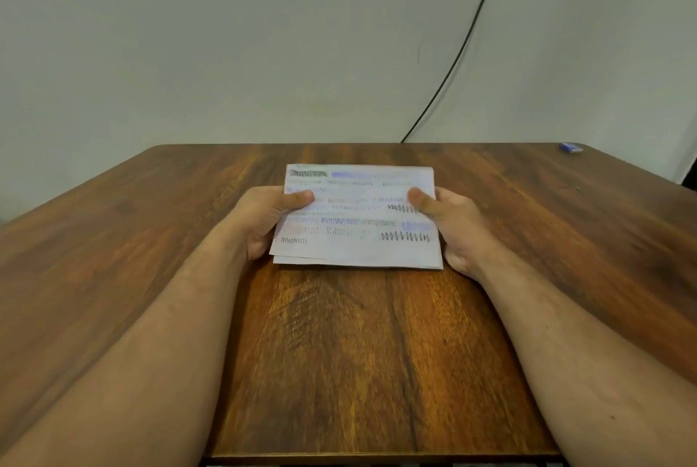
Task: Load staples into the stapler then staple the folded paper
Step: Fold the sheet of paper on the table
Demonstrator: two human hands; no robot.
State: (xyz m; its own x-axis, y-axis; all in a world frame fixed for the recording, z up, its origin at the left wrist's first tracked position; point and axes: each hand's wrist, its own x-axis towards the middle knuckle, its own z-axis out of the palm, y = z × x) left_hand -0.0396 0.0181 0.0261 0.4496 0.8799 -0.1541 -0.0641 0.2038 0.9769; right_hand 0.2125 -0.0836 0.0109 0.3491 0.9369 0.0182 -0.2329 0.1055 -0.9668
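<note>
White folded paper (358, 217) between two hands

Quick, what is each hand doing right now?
Left hand: closed on the left edge of the folded paper, thumb on top.
Right hand: closed on the paper's right edge, thumb on top.

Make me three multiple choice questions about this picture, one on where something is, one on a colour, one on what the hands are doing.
1. Where is the small blue object?
A. far right corner of the table
B. beside the left hand
C. on the paper

2. What colour is the cable on the wall?
A. white
B. black
C. red

3. How is the folded paper held?
A. lying untouched
B. by one hand
C. by both hands

Answers: 1 A, it lies at the wooden table's far right edge. 2 B, a dark line. 3 C, the left hand and right hand grip opposite sides.
</note>
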